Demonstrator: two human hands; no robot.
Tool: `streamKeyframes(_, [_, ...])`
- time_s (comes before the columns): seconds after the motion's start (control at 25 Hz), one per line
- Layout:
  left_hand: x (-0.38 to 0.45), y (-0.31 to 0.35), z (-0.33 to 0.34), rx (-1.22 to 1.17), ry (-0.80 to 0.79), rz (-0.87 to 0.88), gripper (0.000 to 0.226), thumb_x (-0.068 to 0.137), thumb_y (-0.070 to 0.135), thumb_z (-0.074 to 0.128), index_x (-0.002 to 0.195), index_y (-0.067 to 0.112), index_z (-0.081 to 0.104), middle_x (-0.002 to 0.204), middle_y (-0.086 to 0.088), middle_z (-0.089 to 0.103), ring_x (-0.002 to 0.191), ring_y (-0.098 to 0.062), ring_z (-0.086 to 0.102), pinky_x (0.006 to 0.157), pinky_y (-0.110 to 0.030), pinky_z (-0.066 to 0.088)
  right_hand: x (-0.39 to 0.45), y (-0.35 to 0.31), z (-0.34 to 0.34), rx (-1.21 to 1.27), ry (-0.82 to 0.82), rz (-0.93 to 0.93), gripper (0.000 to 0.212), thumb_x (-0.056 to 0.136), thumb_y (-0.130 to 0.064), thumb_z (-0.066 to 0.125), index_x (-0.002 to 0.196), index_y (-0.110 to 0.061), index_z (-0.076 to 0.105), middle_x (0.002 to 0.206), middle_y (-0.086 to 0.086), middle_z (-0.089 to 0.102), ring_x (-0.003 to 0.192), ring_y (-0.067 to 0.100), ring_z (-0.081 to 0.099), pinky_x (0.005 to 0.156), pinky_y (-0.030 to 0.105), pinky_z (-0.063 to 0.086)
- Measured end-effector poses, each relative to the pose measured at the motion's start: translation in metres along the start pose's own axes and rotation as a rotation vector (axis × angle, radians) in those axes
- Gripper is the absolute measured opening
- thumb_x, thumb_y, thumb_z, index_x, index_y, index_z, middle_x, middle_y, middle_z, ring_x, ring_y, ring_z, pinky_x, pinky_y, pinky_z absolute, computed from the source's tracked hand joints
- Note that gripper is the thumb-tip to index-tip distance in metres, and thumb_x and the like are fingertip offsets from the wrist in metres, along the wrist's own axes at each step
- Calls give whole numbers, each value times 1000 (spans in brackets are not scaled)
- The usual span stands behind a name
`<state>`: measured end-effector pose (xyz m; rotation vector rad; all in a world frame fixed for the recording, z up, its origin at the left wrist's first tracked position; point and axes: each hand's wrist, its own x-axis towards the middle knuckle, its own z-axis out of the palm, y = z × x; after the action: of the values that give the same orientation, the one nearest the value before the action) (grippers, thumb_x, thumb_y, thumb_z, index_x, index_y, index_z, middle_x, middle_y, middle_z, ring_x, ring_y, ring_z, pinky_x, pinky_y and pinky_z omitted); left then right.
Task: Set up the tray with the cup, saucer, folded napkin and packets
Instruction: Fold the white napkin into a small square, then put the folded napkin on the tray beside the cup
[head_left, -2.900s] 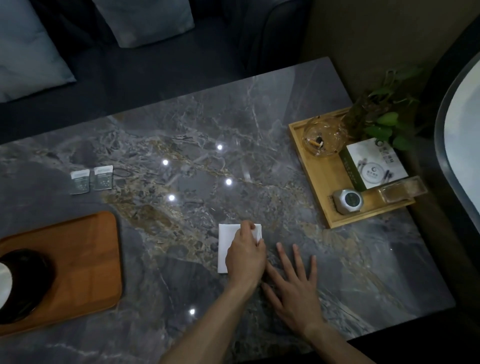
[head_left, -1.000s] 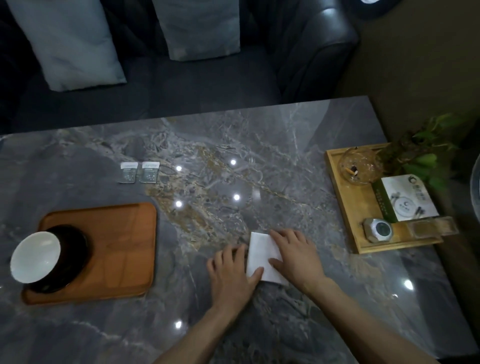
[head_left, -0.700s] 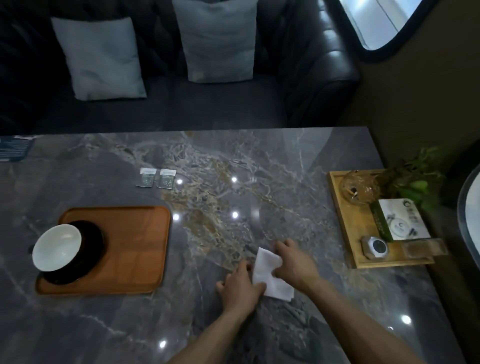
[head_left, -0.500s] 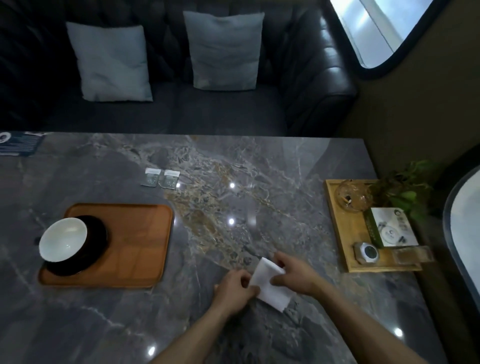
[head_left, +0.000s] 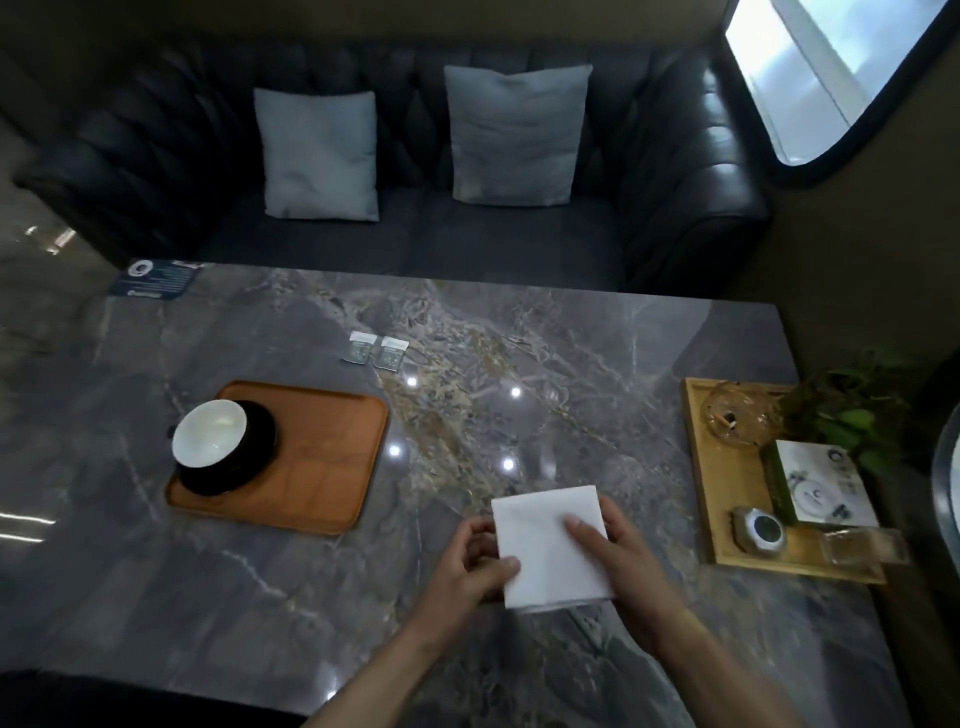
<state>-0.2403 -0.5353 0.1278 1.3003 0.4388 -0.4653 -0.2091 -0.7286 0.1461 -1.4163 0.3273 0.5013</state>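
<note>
So, starting at your left: the brown tray (head_left: 322, 467) sits on the marble table (head_left: 571, 364) with the white cup (head_left: 209, 433) on the black saucer (head_left: 244, 457) at its left end. Just beyond the tray's far right corner, two packets (head_left: 375, 352) lie side by side on the table. Nearer you, your left hand (head_left: 470, 564) pinches the left edge of the white folded napkin (head_left: 545, 545), and your right hand (head_left: 623, 561) grips its right side, thumb on top. Far right there's a lighter wooden tray (head_left: 717, 509) with odds and ends.
</note>
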Motion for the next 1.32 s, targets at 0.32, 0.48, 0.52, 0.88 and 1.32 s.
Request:
streamKeyframes(0.32, [-34, 8, -3, -46, 79, 91, 64, 59, 32, 80, 115, 14, 56, 99, -16, 65, 83, -23, 64, 57, -32, 50, -17, -7, 16, -24, 19, -58, 21, 90, -34, 63, 107, -22, 68, 101, 2, 76, 92, 23, 72, 79, 43, 60])
streamKeyframes(0.48, [-41, 16, -20, -48, 141, 77, 46, 65, 26, 76, 107, 19, 59, 88, -3, 68, 71, -16, 63, 46, -25, 44, -19, -9, 19, -59, -162, 37, 32, 87, -17, 69, 116, -25, 63, 105, 1, 75, 89, 18, 73, 64, 31, 57])
streamKeyframes(0.52, [-42, 19, -28, -49, 155, 73, 43, 67, 24, 74, 107, 19, 59, 87, -2, 69, 69, -15, 63, 46, -24, 43, -18, -9, 22, -79, -201, 57, 39, 85, -10, 71, 118, -26, 61, 104, 3, 75, 86, 18, 72, 61, 31, 55])
streamKeyframes(0.88, [-26, 42, -124, 85, 195, 89, 33, 86, 3, 68, 114, 17, 58, 93, -6, 71, 72, -11, 66, 49, -21, 46, 6, -3, 103, -156, -170, 54, 55, 82, 5, 69, 125, -28, 57, 108, 23, 67, 79, 22, 66, 61, 32, 56])
streamKeyframes(1.32, [29, 68, -275, 355, 135, 46, 33, 86, -4, 65, 115, 10, 55, 95, -1, 67, 80, -3, 63, 63, -12, 49, 71, 40, 248, -269, 108, 31, 55, 83, 3, 66, 115, -42, 60, 84, 3, 73, 66, 9, 63, 53, 26, 52])
